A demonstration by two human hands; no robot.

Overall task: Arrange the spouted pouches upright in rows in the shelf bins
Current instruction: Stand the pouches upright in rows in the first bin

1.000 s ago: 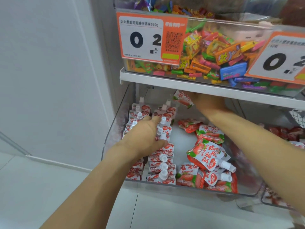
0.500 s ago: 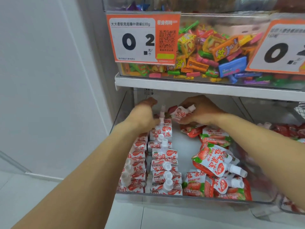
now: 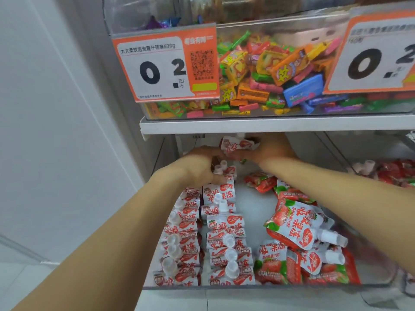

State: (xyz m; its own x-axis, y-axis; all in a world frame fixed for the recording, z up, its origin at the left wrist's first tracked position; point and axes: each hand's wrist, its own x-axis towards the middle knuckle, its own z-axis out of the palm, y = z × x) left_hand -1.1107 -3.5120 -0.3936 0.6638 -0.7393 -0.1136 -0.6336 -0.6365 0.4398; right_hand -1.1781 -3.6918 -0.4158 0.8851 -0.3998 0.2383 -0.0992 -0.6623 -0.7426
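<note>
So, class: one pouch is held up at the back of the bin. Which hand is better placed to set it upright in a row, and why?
The right hand: it already grips the pouch above the back of the standing rows. The left hand rests on the rows' back end, steadying them.

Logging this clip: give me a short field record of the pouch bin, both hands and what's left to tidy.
setting: clear shelf bin under a candy bin
right hand: holds a spouted pouch at the bin's back
left hand: rests on the back of the upright rows
arranged: two rows, bin's left side
remaining: loose pouches lying flat, bin's right side
</note>
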